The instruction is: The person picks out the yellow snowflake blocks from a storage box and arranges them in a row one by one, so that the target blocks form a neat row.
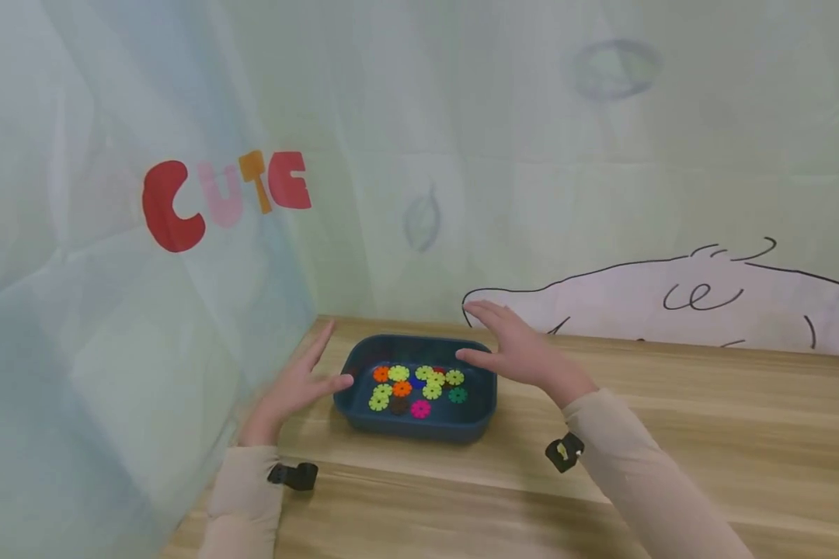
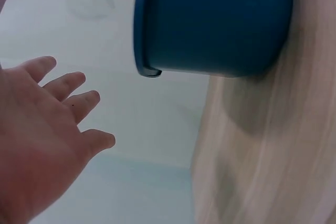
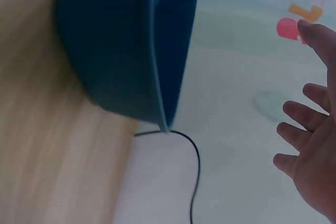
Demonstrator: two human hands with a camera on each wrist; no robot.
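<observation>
A dark blue plastic basin (image 1: 412, 428) stands on the wooden table, with several flower-shaped plastic discs (image 1: 421, 408) lying in it, among them yellow-green, orange, pink, green and brown ones. My left hand (image 1: 297, 390) is held in the air at the basin's left side, fingers extended and thumb toward the rim. At the right side my right hand (image 1: 524, 353) hovers with spread fingers, the thumb over the back right rim. In both wrist views the palms face the basin's outer wall (image 2: 215, 24) with a gap between. Neither hand holds anything.
The wooden table (image 1: 671, 435) extends to the right and toward the front. A pale cloth wall (image 1: 98, 326) with the letters CUTE borders the left side, and another with a line drawing (image 1: 671, 299) stands behind. A black wrist camera (image 1: 565, 453) sits on the right sleeve.
</observation>
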